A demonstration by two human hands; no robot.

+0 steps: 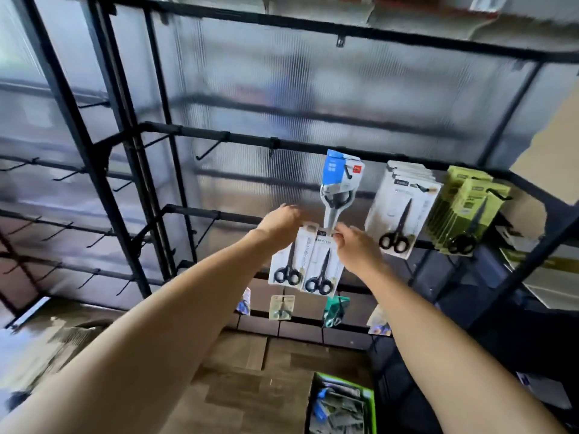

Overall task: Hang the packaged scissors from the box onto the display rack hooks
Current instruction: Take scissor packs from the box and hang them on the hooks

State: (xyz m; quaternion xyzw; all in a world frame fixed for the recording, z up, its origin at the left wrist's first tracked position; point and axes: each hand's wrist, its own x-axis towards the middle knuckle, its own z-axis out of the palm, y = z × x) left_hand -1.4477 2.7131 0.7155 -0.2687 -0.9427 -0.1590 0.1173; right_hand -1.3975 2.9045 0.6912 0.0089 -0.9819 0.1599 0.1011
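Both my hands reach up to the black display rack (219, 136). My left hand (280, 220) grips the top of a white scissors pack (286, 258) with black-handled scissors. My right hand (355, 244) pinches the top of a second, like pack (321, 267) that overlaps the first. Both packs hang at the middle rail; the hook there is hidden behind my hands. Just above, a blue-and-grey pack (340, 183) hangs on a hook. The green-edged box (343, 405) with more packs sits low at the bottom.
Stacks of white packs (399, 208) and green packs (463, 211) hang to the right. Small packs (282, 306) hang on a lower rail. Several bare hooks (210, 150) stick out on the left. Flattened cardboard (244, 364) lies on the floor.
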